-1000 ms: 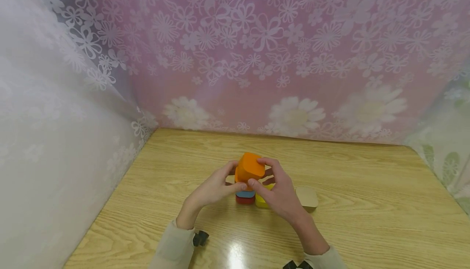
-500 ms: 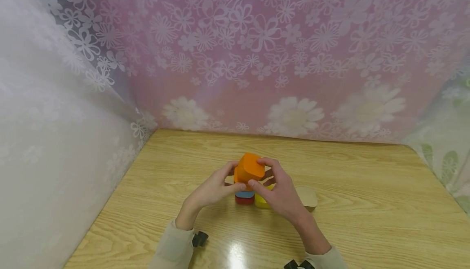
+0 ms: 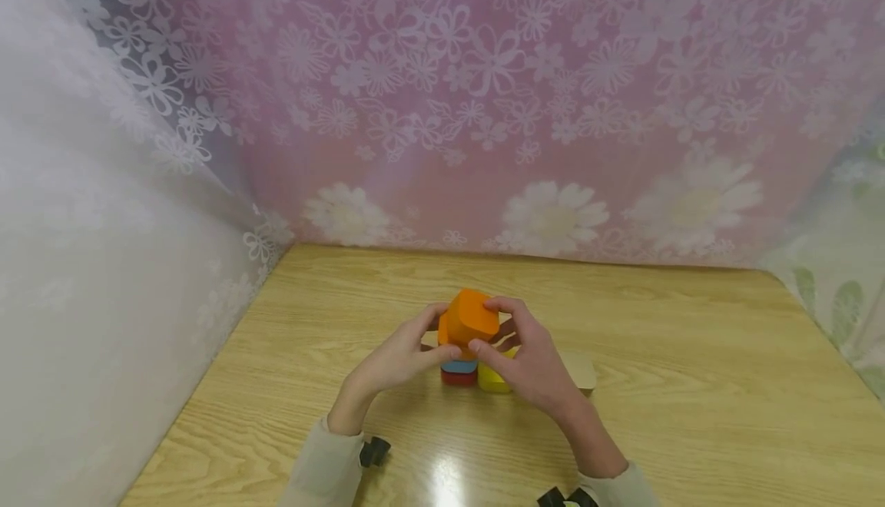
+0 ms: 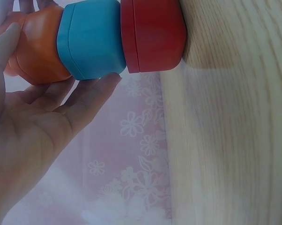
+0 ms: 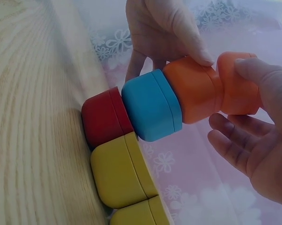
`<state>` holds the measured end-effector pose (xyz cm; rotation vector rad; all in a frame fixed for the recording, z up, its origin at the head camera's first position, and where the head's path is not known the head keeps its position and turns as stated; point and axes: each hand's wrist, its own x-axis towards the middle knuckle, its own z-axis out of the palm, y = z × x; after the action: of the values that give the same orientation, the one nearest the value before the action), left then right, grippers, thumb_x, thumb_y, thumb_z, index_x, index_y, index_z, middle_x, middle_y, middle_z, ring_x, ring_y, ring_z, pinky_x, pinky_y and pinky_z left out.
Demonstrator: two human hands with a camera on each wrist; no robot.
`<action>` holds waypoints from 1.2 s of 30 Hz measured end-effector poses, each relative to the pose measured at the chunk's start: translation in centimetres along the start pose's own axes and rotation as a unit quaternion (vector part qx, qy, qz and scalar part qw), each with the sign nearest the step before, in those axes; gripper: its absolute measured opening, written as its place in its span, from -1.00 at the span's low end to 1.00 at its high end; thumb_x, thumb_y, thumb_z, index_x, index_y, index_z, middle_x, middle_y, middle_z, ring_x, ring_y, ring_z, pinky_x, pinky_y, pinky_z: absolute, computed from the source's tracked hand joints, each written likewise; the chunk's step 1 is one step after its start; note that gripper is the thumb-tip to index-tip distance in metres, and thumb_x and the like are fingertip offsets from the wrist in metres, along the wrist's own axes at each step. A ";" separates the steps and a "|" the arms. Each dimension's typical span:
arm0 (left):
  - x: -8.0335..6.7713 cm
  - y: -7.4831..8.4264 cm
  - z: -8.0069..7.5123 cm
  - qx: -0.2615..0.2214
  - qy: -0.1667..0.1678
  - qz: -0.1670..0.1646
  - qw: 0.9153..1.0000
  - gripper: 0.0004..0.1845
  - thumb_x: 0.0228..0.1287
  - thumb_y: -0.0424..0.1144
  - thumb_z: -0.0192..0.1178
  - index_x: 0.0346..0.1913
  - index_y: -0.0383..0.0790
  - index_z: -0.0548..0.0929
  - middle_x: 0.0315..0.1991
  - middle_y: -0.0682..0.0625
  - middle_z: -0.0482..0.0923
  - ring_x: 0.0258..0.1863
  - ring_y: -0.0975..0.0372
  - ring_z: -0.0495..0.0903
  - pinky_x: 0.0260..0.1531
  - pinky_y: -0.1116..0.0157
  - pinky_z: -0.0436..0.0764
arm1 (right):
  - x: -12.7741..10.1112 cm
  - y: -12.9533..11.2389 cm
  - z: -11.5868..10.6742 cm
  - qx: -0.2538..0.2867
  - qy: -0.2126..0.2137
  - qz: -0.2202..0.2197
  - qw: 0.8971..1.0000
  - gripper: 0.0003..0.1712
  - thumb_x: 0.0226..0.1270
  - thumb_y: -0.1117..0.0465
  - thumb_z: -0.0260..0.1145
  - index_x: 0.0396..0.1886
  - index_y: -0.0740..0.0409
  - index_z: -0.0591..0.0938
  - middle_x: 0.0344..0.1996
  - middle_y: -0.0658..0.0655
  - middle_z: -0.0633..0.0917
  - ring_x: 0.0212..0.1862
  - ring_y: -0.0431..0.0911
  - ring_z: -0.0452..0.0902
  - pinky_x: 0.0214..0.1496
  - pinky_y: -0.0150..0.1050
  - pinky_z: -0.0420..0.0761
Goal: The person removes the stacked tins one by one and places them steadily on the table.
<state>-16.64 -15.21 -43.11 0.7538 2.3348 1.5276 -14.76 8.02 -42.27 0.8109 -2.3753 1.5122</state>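
Orange top block (image 3: 469, 316) is pinched by your left hand (image 3: 397, 357) and right hand (image 3: 528, 365), sitting crooked on the stack, yellow blocks (image 5: 120, 171) left beside.

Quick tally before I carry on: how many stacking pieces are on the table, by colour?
Red piece: 1
Blue piece: 1
Orange pieces: 2, both held at the top of the stack
Yellow pieces: 2, judging by the seam between them
Tan piece: 1, partly hidden behind the right wrist
Total: 7
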 end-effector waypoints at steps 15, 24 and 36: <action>0.0 0.2 0.0 0.007 0.005 0.002 1.000 -0.42 0.43 -0.02 0.20 0.42 0.06 0.27 0.26 0.10 0.43 0.25 0.23 0.42 0.11 0.24 0.59 | -0.1 0.2 -1.9 -0.019 -0.025 0.008 0.999 -0.32 0.28 0.21 0.45 0.34 0.08 0.37 0.17 0.12 0.51 -0.23 -0.17 0.57 -0.18 -0.26 0.67; 0.0 0.2 0.0 0.007 0.005 0.003 1.000 -0.38 0.42 -0.01 0.21 0.44 0.03 0.25 0.26 0.08 0.43 0.25 0.22 0.42 0.08 0.28 0.59 | -0.3 0.3 -2.9 -0.011 -0.055 0.044 0.997 -0.14 0.25 0.20 0.47 0.49 0.01 0.27 0.16 0.13 0.51 -0.24 -0.10 0.59 -0.18 -0.27 0.67; -0.1 0.0 0.1 0.003 0.004 -0.003 1.000 -0.35 0.43 0.00 0.20 0.47 -0.01 0.23 0.26 0.09 0.43 0.25 0.22 0.41 0.10 0.28 0.58 | -0.5 0.6 -3.5 -0.039 -0.078 0.052 0.995 -0.10 0.21 0.21 0.50 0.49 0.10 0.27 0.19 0.15 0.52 -0.20 -0.05 0.56 -0.17 -0.26 0.65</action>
<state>-16.54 -15.17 -43.18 0.7441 2.3471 1.5240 -15.11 11.48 -41.40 0.8271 -2.6102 1.4302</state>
